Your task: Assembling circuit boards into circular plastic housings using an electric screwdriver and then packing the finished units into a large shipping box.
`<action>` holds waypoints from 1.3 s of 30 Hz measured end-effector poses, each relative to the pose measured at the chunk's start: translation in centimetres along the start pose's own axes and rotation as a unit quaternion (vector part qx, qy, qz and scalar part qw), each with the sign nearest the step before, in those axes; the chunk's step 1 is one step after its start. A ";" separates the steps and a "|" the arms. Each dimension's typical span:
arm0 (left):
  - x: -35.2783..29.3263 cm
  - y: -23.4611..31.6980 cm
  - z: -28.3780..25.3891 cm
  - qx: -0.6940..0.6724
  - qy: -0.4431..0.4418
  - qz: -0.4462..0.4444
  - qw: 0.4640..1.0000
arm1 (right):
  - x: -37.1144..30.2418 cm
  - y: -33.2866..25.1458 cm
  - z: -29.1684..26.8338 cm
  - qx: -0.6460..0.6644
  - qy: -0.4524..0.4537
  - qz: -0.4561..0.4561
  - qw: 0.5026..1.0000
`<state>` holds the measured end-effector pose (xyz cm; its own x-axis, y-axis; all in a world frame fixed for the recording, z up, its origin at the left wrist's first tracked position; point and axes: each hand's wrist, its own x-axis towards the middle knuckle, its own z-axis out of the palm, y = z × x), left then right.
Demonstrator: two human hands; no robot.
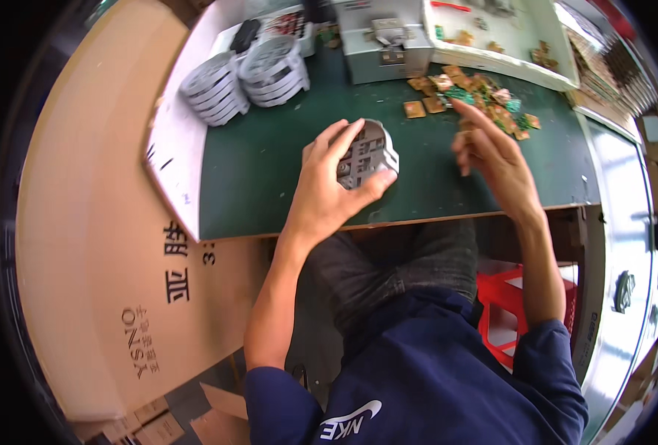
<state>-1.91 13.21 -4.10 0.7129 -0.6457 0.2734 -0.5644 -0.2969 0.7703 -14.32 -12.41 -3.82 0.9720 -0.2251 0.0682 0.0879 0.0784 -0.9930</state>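
Note:
My left hand (327,174) grips a round grey plastic tray (392,157) by its rim, fingers over the far left side and thumb at the near right. Small metallic and brownish parts sit inside the tray, partly covered by my fingers. My right hand (496,157) hovers at the near edge of a loose pile of small orange and green circuit boards (484,95). Its index finger stretches toward the boards while the other fingers are bent and apart, with nothing visible between them. I cannot tell whether the index fingertip touches a board.
Two stacks of grey round trays (217,90) stand at the far left of the green table (258,174). A grey metal box (384,65) is at the back. A white foam bin (521,67) holds more small parts. Beside my legs is a red stool (501,311).

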 end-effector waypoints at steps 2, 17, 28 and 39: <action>0.2 0.9 2.3 0.159 0.016 0.036 0.986 | 0.0 -0.9 1.1 -0.066 -0.013 -0.021 0.998; 0.5 5.3 3.3 -0.359 -0.065 -0.094 0.926 | 0.2 -0.8 3.4 -0.401 0.027 -0.286 0.870; 0.5 3.8 3.6 0.135 0.172 0.213 0.952 | 0.2 -2.1 4.2 0.030 -0.131 0.057 0.989; -0.7 4.4 3.1 -0.170 0.079 0.028 0.982 | -0.1 -0.4 3.7 0.038 -0.076 -0.017 0.996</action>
<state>-6.22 10.17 -2.73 0.7557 -0.5291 0.3860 -0.4522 0.0048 0.8919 -13.67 -8.77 -3.12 0.9896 -0.0788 0.1205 0.1312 0.1484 -0.9802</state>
